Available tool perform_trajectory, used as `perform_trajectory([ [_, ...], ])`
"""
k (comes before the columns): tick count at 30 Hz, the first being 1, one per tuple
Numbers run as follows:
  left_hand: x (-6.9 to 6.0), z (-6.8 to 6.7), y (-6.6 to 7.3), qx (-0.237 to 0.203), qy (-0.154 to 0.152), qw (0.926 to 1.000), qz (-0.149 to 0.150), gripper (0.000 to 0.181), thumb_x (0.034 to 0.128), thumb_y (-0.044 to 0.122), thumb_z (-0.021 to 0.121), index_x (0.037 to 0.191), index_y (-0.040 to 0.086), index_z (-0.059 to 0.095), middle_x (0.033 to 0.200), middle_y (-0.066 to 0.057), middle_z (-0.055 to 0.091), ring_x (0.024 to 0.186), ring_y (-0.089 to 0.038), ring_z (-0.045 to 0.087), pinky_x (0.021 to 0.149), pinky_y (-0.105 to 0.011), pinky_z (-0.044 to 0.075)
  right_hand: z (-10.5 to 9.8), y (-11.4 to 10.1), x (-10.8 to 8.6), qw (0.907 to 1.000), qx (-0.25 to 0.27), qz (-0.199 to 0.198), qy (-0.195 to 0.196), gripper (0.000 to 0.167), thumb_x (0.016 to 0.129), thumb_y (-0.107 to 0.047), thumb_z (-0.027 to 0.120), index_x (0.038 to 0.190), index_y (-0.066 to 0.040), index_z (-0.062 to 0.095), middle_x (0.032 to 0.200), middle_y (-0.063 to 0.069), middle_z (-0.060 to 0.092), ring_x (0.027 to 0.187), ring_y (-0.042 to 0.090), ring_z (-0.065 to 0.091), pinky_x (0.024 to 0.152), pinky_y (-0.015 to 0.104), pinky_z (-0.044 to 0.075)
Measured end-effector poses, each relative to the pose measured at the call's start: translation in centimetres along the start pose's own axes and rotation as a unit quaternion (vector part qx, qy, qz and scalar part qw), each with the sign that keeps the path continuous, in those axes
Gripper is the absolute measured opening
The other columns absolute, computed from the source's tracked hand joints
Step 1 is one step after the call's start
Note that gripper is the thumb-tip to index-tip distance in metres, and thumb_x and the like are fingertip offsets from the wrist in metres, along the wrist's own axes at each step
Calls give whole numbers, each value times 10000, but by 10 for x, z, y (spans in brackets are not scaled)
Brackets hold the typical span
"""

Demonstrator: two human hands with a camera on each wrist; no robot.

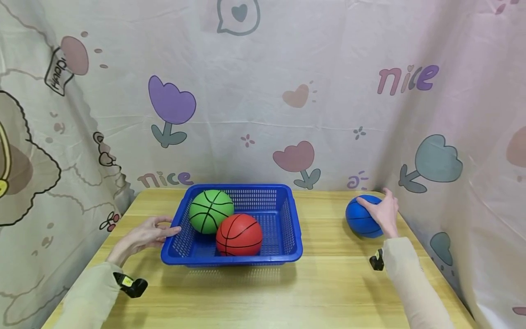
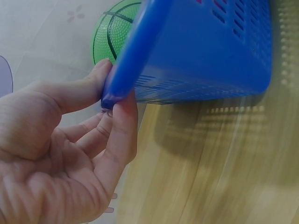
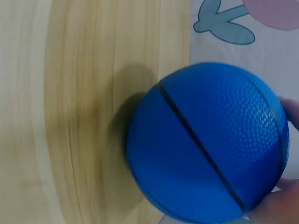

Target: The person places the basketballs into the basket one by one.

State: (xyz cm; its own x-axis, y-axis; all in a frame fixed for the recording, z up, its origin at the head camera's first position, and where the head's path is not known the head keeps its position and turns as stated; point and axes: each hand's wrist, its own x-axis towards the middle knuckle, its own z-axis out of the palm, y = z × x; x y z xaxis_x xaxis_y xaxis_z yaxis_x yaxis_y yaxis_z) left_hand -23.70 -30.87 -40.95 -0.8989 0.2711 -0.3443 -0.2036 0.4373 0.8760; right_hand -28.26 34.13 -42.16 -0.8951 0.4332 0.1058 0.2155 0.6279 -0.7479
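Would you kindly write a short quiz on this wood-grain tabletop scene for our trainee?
1. How many balls lie inside the blue, rectangular, perforated plastic basket?
2. True or false: the person's right hand touches the round blue ball with black lines, outside the basket.
3. Which part of the basket does the left hand pinch: (a) right rim, (b) left rim, (c) floor?

Key: 1. Two: a round green ball and a round red ball, both black-lined. 2. True. 3. b.
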Motion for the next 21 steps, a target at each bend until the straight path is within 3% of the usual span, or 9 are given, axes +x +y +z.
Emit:
perform_trajectory([
  [7,-2,1,1,-15,26,10000,7,811,1006,269,623,1499,-164,147,1303,-303,599,915,-153,707,810,-327,616,-12,10,-2,9983,-263,70,-518,978,932,-513,620,1594,13,128,1568,380,221,1426,551,235,1143,718,278],
  [12,-2,1,1,3,51,10000,-11,808,1005,266,624,1498,-165,150,1304,-314,597,917,-156,711,816,-332,617,-20,15,-2,9919,-607,64,-1115,1007,940,-567,557,1601,0,50,1559,431,126,1402,621,178,1110,760,276],
  [16,-2,1,1,1,53,10000,-16,811,1005,266,623,1500,-163,147,1324,-332,575,923,-158,711,820,-335,616,-25,22,-2,9870,-840,85,-1368,1075,917,-630,559,1605,-30,-7,1542,453,75,1384,645,137,1079,786,281],
  [21,-2,1,2,-46,26,10000,-18,808,1002,264,627,1497,-159,148,1223,-227,661,905,-156,716,807,-332,619,-34,30,-3,9824,-977,308,-1561,1150,887,-705,551,1604,-60,-75,1537,466,17,1384,662,74,1072,803,254],
])
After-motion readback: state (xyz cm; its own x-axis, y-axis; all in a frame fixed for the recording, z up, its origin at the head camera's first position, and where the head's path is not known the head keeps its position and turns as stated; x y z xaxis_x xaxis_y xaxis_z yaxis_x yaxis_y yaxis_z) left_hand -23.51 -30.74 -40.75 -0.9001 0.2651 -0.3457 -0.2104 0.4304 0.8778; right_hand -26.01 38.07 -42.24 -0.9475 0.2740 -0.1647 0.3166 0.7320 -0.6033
